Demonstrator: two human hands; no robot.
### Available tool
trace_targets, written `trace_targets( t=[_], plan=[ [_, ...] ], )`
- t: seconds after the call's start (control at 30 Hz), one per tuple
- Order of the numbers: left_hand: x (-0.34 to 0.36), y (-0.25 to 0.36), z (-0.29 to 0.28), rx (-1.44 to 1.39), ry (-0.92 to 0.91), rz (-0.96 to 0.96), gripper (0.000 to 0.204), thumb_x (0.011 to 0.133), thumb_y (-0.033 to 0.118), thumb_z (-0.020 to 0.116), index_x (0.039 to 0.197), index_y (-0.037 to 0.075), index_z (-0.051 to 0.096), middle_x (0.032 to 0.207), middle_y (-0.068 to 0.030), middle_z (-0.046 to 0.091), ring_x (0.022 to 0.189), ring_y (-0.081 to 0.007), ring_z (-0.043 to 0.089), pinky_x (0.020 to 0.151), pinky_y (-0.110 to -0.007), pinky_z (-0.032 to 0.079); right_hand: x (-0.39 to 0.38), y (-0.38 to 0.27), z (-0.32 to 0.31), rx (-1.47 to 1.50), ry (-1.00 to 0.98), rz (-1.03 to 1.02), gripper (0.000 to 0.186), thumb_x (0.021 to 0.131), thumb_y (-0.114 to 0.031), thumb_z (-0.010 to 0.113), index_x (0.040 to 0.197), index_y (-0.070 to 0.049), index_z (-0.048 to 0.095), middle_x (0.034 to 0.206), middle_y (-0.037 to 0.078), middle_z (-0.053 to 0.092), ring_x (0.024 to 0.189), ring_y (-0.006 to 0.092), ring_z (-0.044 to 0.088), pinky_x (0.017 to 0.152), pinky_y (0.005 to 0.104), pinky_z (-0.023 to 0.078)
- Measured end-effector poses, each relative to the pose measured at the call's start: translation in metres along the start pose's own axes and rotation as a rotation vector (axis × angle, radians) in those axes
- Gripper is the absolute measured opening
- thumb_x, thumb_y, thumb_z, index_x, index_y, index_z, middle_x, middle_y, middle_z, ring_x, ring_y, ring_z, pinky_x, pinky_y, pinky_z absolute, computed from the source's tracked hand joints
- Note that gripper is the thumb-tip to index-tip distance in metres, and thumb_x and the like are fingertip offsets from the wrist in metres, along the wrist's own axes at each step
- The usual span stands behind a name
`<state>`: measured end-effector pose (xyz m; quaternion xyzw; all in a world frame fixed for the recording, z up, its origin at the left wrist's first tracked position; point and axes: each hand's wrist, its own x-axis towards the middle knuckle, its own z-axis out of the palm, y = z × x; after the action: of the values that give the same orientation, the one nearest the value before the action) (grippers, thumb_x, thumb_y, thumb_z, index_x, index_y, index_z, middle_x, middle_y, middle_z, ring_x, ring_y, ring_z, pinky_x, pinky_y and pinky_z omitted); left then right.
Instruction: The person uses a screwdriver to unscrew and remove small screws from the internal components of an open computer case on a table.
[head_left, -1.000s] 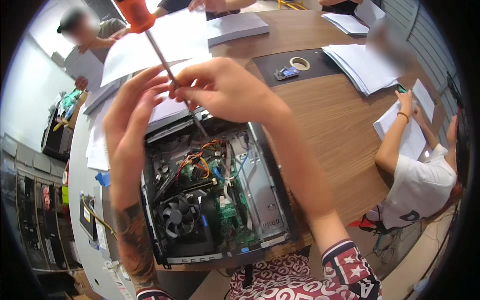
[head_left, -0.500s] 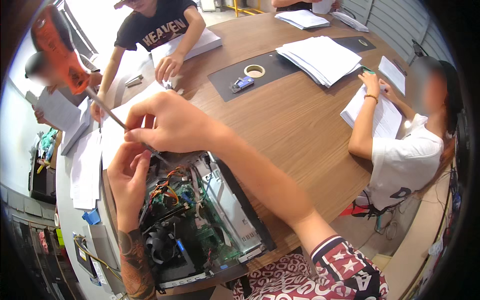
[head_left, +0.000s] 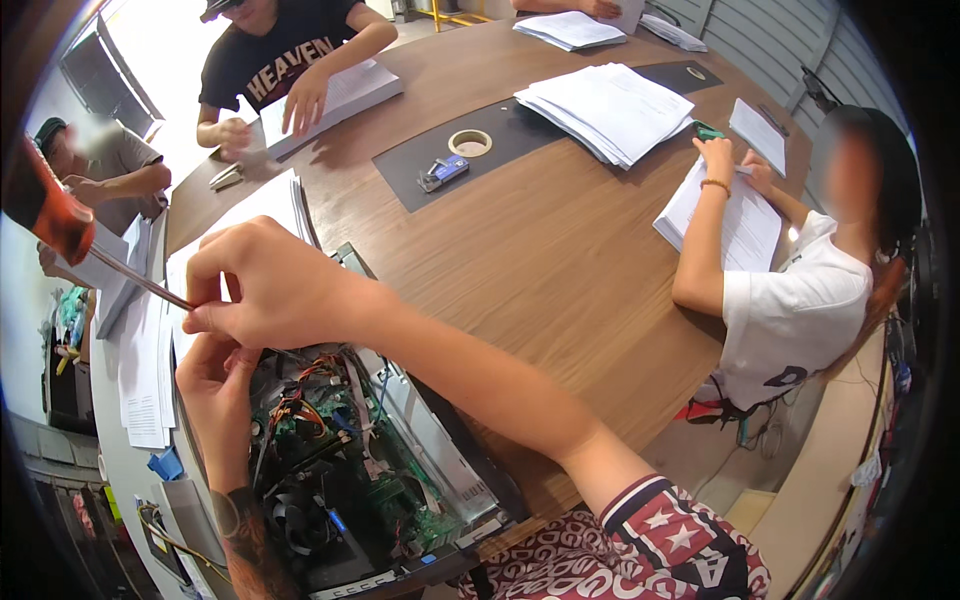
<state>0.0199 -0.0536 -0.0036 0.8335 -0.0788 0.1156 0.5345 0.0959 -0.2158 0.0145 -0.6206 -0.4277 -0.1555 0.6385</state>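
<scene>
Wooden table (head_left: 570, 270) bore open computer (head_left: 425, 430) | right hand (head_left: 280, 285) pinched screwdriver shaft (head_left: 143, 279), probably for control | left hand (head_left: 213, 385) curled below, hold unclear!

Right fingers (head_left: 211, 319) pinched, close to curled left fingers (head_left: 239, 386), right forearm (head_left: 475, 385) slanting, tattooed left forearm (head_left: 252, 540)

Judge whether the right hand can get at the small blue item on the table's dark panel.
Probably, with a forward stretch: mostly flat tabletop leads to the blue item. But the right hand pinches the screwdriver, so its grip may need freeing.
</scene>
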Motion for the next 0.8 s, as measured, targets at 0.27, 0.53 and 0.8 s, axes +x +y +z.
trace_targets(
  t=[0.27,0.53,0.8],
  plan=[
    [-0.001,-0.015,-0.002,-0.172,0.096,0.072,0.012,0.086,0.000,0.070,0.095,-0.002,0.062,0.089,-0.0023,0.065,0.084,-0.0081,0.060,0.078,-0.023,0.048,0.000,-0.004,0.003,0.027,-0.102,0.030,0.016,0.083,-0.013,0.067,0.090,0.000,0.070,0.074,0.014,0.067,0.062,0.0219,0.061,0.062,0.0321,0.049],
    [-0.007,-0.006,0.012,-0.052,0.024,0.074,0.013,0.089,-0.003,0.065,0.102,-0.006,0.064,0.094,-0.0040,0.067,0.087,-0.0073,0.059,0.077,-0.022,0.047,0.001,-0.013,-0.012,-0.108,-0.064,0.143,0.026,0.073,-0.020,0.082,0.072,-0.002,0.063,0.066,0.006,0.064,0.060,0.0115,0.058,0.055,0.0272,0.045],
    [-0.005,-0.011,0.008,-0.210,0.106,0.053,0.025,0.083,-0.002,0.072,0.104,-0.003,0.061,0.093,-0.0028,0.066,0.090,-0.0101,0.062,0.082,-0.026,0.050,-0.001,-0.009,0.000,0.057,-0.214,0.004,0.018,0.083,-0.009,0.065,0.097,-0.001,0.072,0.077,0.014,0.069,0.065,0.0207,0.064,0.064,0.0321,0.051]
  ],
)
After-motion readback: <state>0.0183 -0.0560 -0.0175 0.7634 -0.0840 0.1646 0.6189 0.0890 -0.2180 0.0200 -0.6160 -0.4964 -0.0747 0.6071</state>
